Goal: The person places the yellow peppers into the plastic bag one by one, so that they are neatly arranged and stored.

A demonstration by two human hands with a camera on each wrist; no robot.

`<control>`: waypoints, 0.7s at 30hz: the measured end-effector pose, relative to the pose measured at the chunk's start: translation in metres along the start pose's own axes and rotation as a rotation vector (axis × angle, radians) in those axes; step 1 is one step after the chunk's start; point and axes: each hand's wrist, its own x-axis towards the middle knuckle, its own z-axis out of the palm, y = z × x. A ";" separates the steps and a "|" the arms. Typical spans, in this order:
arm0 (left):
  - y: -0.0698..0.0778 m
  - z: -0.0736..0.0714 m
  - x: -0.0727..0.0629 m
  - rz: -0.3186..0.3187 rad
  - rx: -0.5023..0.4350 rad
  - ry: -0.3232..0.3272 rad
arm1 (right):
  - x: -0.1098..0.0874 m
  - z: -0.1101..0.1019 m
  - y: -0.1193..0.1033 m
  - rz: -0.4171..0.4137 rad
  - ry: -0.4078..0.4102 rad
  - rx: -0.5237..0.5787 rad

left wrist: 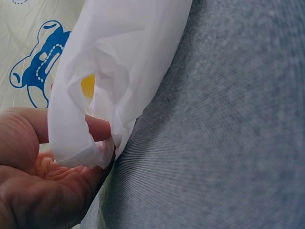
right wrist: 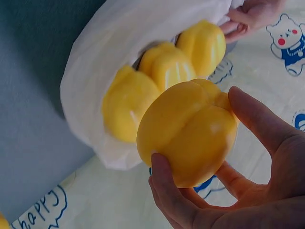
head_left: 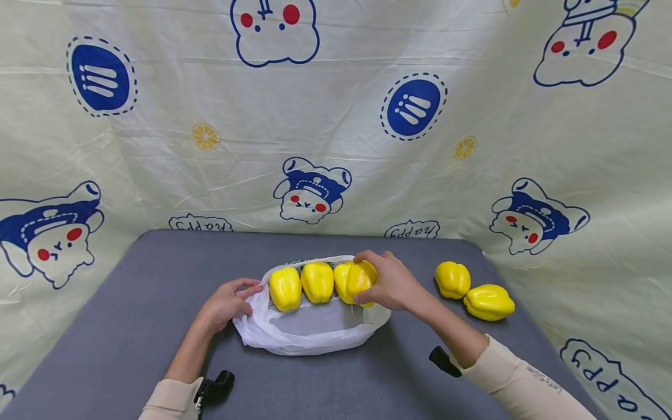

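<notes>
A white plastic bag (head_left: 310, 344) lies with its mouth wide on the table, and three yellow bell peppers sit in a row inside it, among them the left one (head_left: 285, 289) and the middle one (head_left: 317, 282). My right hand (head_left: 388, 281) grips another yellow bell pepper (right wrist: 188, 133) between thumb and fingers, over the right end of the bag. In the head view that pepper partly covers the third one (head_left: 342, 279). At the bag's left edge my left hand (head_left: 227, 304) holds the rim; in the left wrist view its fingers (left wrist: 97, 128) pinch the thin plastic.
Two more yellow bell peppers, one upright (head_left: 452, 280) and one on its side (head_left: 489, 303), lie side by side near the right edge of the grey table (head_left: 325, 385). A printed curtain (head_left: 336, 134) hangs behind the table and along its sides.
</notes>
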 end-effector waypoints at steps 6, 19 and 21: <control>0.000 0.000 0.000 -0.002 0.009 0.000 | 0.002 0.018 -0.011 0.002 -0.034 0.000; -0.003 0.000 0.001 0.014 -0.005 0.001 | 0.001 0.046 -0.025 -0.070 -0.079 0.007; -0.003 0.000 0.002 0.015 -0.007 0.002 | 0.000 0.049 -0.026 -0.076 -0.093 0.015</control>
